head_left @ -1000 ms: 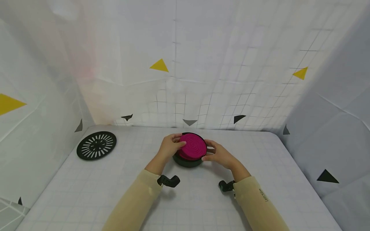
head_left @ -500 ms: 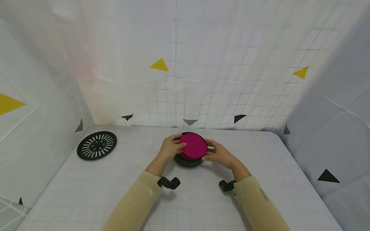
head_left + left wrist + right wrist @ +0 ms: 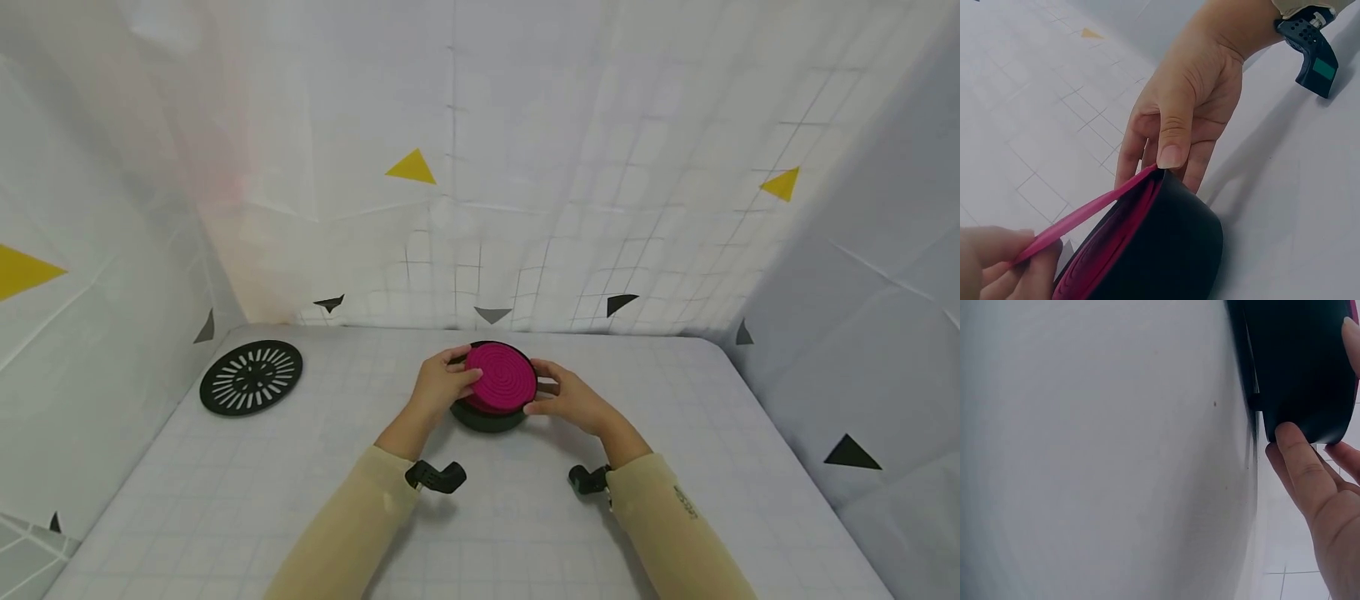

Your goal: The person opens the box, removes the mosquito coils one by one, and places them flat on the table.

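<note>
A round black coaster holder point(image 3: 486, 422) stands on the table, with a pink coaster point(image 3: 501, 379) of concentric rings tilted at its top. In the head view, my left hand point(image 3: 437, 387) pinches the coaster's left edge. The left wrist view shows that side of the coaster point(image 3: 1082, 217) raised off more pink coasters in the holder point(image 3: 1182, 244). My right hand point(image 3: 573, 402) grips the holder's right side. Its thumb lies at the rim beside the coaster's far edge. In the right wrist view, fingertips point(image 3: 1289, 434) touch the holder's dark wall.
A flat black disc point(image 3: 258, 379) with radial slots lies at the table's left. A white gridded sheet covers the table point(image 3: 510, 533). White sheet walls with yellow and black triangles rise at the back and both sides.
</note>
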Demonstrator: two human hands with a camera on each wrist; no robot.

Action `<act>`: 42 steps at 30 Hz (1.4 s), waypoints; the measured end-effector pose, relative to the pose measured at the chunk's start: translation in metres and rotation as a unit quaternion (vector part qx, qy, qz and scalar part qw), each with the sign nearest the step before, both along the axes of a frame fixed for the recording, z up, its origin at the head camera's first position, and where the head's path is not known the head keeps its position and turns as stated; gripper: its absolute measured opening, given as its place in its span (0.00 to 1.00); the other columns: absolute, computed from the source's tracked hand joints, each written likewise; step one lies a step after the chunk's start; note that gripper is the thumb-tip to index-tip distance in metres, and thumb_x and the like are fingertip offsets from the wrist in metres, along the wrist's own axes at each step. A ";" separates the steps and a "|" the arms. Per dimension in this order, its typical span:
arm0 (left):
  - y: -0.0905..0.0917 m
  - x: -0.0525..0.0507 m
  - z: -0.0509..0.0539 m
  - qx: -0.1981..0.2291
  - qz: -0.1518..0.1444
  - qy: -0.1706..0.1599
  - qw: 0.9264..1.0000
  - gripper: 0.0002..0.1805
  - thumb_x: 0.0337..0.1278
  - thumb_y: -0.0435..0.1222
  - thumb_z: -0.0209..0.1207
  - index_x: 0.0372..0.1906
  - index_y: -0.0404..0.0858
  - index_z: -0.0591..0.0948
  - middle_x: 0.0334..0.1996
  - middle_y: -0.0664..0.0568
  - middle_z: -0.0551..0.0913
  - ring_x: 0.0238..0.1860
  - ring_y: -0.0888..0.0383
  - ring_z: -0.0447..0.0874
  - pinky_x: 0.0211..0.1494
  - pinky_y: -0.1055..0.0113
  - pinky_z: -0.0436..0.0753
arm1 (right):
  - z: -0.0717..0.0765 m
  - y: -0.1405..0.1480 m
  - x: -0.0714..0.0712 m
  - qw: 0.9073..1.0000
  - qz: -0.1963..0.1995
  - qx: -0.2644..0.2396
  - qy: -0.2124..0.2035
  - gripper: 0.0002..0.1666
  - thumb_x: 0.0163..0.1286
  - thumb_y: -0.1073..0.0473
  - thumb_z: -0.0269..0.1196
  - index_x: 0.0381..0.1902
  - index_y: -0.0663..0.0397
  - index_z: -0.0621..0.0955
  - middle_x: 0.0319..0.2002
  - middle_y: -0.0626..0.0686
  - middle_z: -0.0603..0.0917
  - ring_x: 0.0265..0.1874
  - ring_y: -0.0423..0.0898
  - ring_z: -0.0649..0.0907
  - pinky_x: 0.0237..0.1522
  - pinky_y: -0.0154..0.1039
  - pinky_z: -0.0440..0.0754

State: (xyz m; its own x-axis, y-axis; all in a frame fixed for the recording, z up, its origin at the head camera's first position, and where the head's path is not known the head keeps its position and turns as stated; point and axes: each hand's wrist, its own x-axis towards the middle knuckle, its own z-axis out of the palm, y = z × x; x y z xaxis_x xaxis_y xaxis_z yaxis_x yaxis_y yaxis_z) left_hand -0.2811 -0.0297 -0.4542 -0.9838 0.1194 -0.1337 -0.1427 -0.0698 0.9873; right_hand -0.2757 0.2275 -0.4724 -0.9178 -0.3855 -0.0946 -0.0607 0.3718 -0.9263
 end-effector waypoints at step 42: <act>-0.082 0.022 0.016 0.142 0.119 -0.024 0.982 0.32 0.61 0.24 0.64 0.69 0.39 0.73 0.43 0.47 0.86 0.39 0.61 0.88 0.47 0.67 0.86 | -0.004 0.002 -0.003 1.000 0.003 0.008 -0.001 0.57 0.58 0.59 0.76 0.78 0.58 0.56 0.75 0.60 0.60 0.71 0.62 0.67 0.69 0.55 0.68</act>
